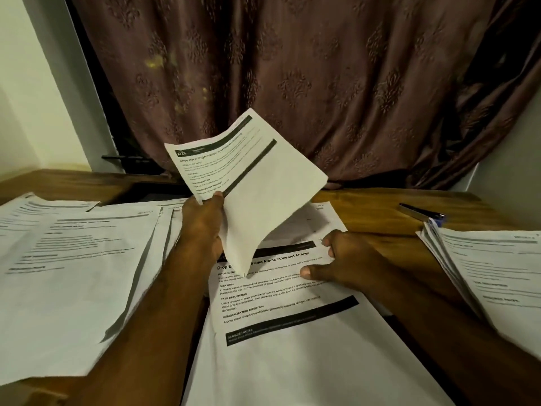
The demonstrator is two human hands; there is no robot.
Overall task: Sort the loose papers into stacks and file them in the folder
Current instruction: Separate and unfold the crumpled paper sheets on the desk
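My left hand holds a sheet up off the tabletop, thumb on the printed face at its near left edge and the other fingers curled behind. The sheet tilts away from me, its long axis running from the near corner up and to the far left, and its near corner hangs just over the middle stack. It seems to be more than one page, since a second dark band shows behind the first.

My right hand lies on the middle stack, fingers curled around the right edge of the top page, thumb pressing flat on the print. So the left hand has the loose sheet and the right one pins what lies below it.

The left stack spreads just beside my left forearm; the right stack sits well apart, past my right wrist. Wherever this sheet belongs, I judge the left stack the shorter carry. I see no folder. A pen lies beyond the right stack.

The held sheet reads "2723" in a dark header, then what looks like "Shoe Rack Organization". The top page below reads "Drop E… onto Aroma Stone and Arrange", with headings "TASK GOAL", "TASK DESCRIPTION", "GENERALIZATION DIRECTION".
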